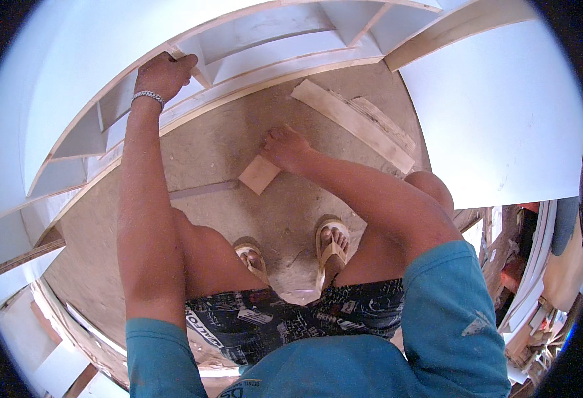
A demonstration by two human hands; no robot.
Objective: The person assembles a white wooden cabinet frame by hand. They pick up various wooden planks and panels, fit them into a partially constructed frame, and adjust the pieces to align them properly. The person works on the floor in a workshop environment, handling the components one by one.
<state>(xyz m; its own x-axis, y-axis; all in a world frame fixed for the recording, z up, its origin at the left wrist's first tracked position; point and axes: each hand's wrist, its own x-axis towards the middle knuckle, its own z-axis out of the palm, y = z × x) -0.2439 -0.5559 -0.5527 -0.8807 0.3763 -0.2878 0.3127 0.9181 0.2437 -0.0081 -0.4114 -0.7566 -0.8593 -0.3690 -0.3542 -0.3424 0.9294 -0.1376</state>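
Note:
My left hand (165,74), with a chain bracelet at the wrist, is closed round the wooden edge of a white shelf unit (265,76), next to one of its dividers. Low over the floor, my right hand (287,148) has its fingers curled at the corner of a small square piece of wood (259,174). The palm side of that hand is hidden, but the wood appears gripped at its corner. The shelf unit curves across the far side and left, its compartments facing me.
Two wooden strips (354,123) lie on the floor beyond my right hand. A large white panel (497,119) stands at the right. A thin flat strip (205,190) lies left of the square piece. Wood scraps (536,331) are piled at the lower right. My sandalled feet (331,242) are close below.

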